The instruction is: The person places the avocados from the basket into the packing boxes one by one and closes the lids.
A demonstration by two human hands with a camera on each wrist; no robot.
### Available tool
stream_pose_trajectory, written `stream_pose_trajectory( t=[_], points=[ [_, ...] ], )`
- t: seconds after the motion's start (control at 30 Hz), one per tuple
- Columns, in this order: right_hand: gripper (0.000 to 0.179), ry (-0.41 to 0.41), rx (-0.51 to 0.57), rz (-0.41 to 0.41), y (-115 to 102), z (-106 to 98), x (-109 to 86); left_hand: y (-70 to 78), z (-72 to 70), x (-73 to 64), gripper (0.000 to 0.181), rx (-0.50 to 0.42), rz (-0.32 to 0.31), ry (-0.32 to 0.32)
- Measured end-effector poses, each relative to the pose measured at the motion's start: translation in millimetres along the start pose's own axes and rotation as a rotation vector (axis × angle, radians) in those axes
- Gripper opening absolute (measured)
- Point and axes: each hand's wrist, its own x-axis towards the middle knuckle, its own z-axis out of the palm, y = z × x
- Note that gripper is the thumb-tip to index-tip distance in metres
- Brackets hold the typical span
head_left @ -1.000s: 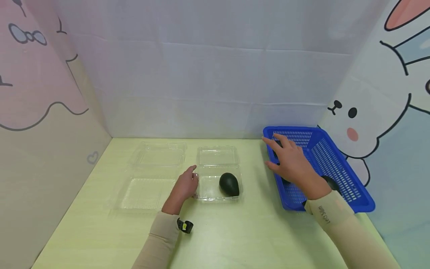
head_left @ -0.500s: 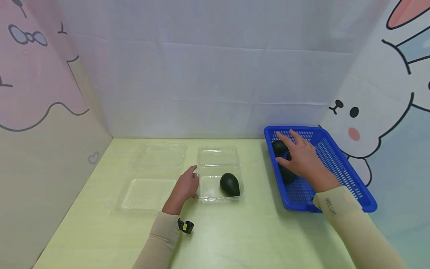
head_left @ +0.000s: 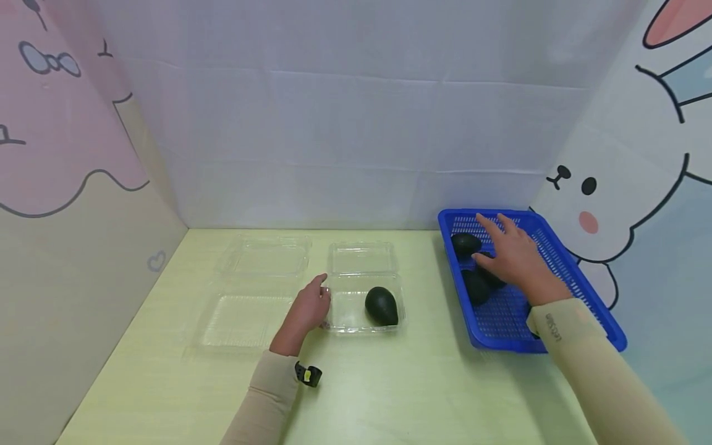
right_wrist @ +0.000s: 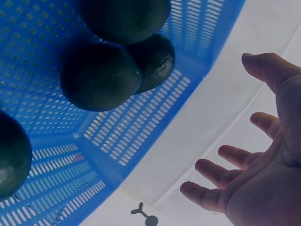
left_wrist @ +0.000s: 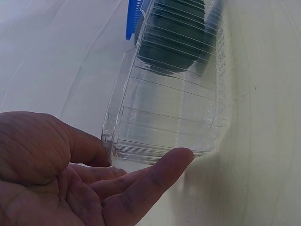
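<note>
At the side of the small clear plastic container [head_left: 347,303], my left hand [head_left: 305,309] holds its left edge. The left wrist view shows the thumb [left_wrist: 89,148] at the rim and a finger [left_wrist: 155,181] by the lower edge. A dark green avocado [head_left: 381,306] lies in the right part of this container. My right hand [head_left: 514,259] hovers over the blue basket [head_left: 473,330] with spread fingers and nothing in its grasp. Below and left of it lie several avocados, including one near the back [head_left: 465,245] and another in front [head_left: 474,287]. The right sleeve hides part of the basket.
A larger clear container [head_left: 239,321] with its lid folded open stands left of the small one. The small container's lid [head_left: 360,256] lies back toward the white curtain [head_left: 311,136]. Printed cloth [head_left: 612,216] hangs beside the basket.
My right hand has moved right and slightly back over the basket, uncovering more of the avocados. The left hand stays at the small container.
</note>
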Motion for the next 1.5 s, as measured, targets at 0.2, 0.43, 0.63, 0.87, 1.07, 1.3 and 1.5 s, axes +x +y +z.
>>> stream_pose_trajectory(
  t=[0.2,0.43,0.63,0.87,1.07,1.3,1.5],
  points=[
    [0.091,-0.027,0.011,0.043,6,-2,4.6,-0.2,0.6,0.5,0.049,-0.006,0.004,0.0],
    [0.09,-0.06,0.002,0.072,15,4,10.4,-0.1,1.4,0.9,0.049,-0.009,0.002,-0.002],
    [0.089,-0.087,0.013,0.073,25,13,15.2,0.8,1.3,0.6,0.049,-0.002,0.004,0.0],
    [0.087,-0.136,0.032,0.086,34,24,18.1,0.6,1.0,0.7,0.049,0.005,0.004,0.002],
    [0.084,-0.172,0.048,0.086,40,32,19.2,-0.3,1.5,0.8,0.049,-0.001,0.005,0.003],
    [0.082,-0.175,0.012,0.055,42,39,18.4,-1.3,2.1,2.0,0.049,-0.001,0.006,0.006],
    [0.08,-0.187,0.008,0.059,41,41,15.8,-1.6,2.9,2.4,0.049,-0.011,-0.003,0.006]
  ],
)
